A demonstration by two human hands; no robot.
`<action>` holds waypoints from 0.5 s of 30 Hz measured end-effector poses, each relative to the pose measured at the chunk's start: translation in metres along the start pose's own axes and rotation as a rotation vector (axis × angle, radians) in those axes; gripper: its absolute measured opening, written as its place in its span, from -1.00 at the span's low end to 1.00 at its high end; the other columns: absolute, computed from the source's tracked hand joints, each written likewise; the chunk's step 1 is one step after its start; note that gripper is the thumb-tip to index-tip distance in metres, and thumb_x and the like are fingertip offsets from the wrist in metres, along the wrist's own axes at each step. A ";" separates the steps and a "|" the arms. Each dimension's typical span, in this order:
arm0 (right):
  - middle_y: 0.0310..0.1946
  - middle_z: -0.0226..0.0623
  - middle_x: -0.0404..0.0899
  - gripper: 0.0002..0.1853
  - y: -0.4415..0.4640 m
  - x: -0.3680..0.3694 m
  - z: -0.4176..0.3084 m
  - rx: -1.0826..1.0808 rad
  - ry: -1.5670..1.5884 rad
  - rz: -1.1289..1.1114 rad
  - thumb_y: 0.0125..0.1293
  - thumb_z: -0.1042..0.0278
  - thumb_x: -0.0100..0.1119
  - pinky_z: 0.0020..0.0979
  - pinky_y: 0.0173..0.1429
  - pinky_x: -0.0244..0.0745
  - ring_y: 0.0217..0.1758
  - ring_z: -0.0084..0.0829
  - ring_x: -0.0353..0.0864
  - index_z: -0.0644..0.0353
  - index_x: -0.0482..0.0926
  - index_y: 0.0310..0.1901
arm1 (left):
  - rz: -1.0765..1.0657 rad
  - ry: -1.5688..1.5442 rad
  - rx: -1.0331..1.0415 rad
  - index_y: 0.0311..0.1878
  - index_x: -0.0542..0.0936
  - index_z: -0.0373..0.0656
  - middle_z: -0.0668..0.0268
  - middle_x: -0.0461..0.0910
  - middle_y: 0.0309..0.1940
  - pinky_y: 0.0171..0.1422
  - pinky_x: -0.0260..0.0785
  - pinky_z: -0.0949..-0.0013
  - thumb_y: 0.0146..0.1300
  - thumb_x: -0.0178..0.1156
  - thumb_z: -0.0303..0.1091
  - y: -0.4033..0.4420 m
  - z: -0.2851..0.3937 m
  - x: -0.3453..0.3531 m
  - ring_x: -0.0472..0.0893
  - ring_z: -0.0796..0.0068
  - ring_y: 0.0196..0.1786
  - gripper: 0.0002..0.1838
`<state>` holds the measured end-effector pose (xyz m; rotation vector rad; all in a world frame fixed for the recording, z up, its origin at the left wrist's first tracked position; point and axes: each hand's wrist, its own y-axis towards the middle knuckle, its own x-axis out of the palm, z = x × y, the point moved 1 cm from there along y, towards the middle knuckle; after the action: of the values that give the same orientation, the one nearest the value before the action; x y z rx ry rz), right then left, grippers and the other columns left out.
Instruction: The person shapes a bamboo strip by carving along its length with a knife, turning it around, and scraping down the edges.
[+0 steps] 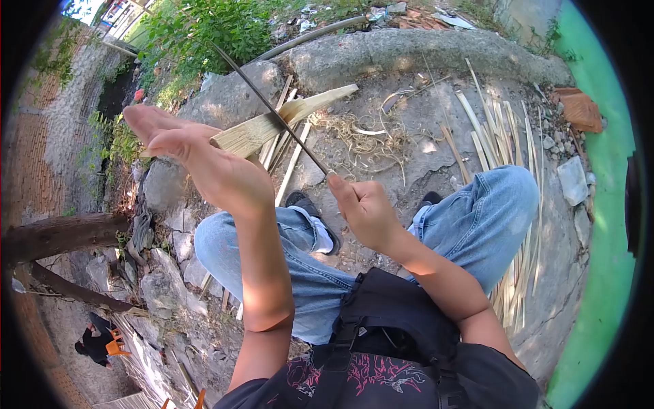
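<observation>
My left hand point(218, 167) is at the near end of a split bamboo piece point(248, 134), its fingers stretched along it and the bamboo running between thumb and fingers. Part of that grip is hidden behind the hand. The bamboo's far end points up and right, above the ground. Closed in a fist, my right hand point(368, 213) grips a long, thin-bladed knife point(303, 148). Its handle is hidden inside the fist. Seen nearly edge-on, the blade slants up and left across the bamboo and touches it or lies very close.
Curly shavings point(364, 136) lie on the ground ahead. Bamboo strips point(507, 133) are spread at the right, beside a green wall point(599, 225). A concrete ledge point(436, 58) borders the far side. At lower left, a person point(99, 337) is by an orange chair point(117, 344).
</observation>
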<state>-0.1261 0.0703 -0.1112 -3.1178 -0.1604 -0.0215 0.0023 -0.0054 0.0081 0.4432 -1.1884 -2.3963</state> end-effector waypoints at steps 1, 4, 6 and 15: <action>-0.88 -0.45 0.11 -0.30 -0.003 0.007 -0.005 0.023 0.035 0.003 0.42 -0.12 -0.03 -0.37 -0.64 -0.02 -0.72 -0.62 0.06 0.29 0.37 -0.77 | 0.019 -0.047 -0.065 0.47 -0.24 -0.30 0.05 -0.31 0.52 0.61 -0.36 0.15 0.46 -0.46 0.17 0.002 -0.005 -0.003 -0.28 0.16 0.57 -0.21; -0.87 -0.44 0.08 -0.28 -0.022 0.002 -0.032 0.000 0.086 -0.025 0.43 -0.14 -0.05 -0.36 -0.64 -0.03 -0.71 -0.64 0.06 0.30 0.35 -0.77 | 0.036 -0.042 -0.062 0.46 -0.21 -0.35 0.02 -0.31 0.52 0.61 -0.36 0.16 0.47 -0.46 0.15 -0.003 -0.002 0.005 -0.27 0.18 0.57 -0.21; -0.86 -0.42 0.07 -0.28 -0.023 0.007 -0.016 0.008 0.123 -0.044 0.42 -0.14 -0.05 -0.36 -0.63 -0.03 -0.71 -0.63 0.06 0.30 0.34 -0.77 | 0.004 -0.021 -0.005 0.44 -0.18 -0.42 0.02 -0.31 0.52 0.61 -0.35 0.18 0.47 -0.45 0.14 -0.010 -0.004 -0.001 -0.26 0.20 0.57 -0.20; -0.86 -0.39 0.08 -0.28 -0.015 0.004 -0.023 -0.051 0.039 -0.023 0.43 -0.15 -0.08 -0.35 -0.64 0.00 -0.72 -0.60 0.08 0.32 0.36 -0.76 | 0.061 -0.148 0.032 0.27 0.17 -0.53 0.05 -0.29 0.52 0.62 -0.34 0.14 0.52 -0.33 -0.09 -0.010 -0.006 0.001 -0.24 0.14 0.56 -0.41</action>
<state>-0.1243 0.0848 -0.0883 -3.1634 -0.1981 -0.0876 0.0020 -0.0049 -0.0035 0.2389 -1.2864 -2.3948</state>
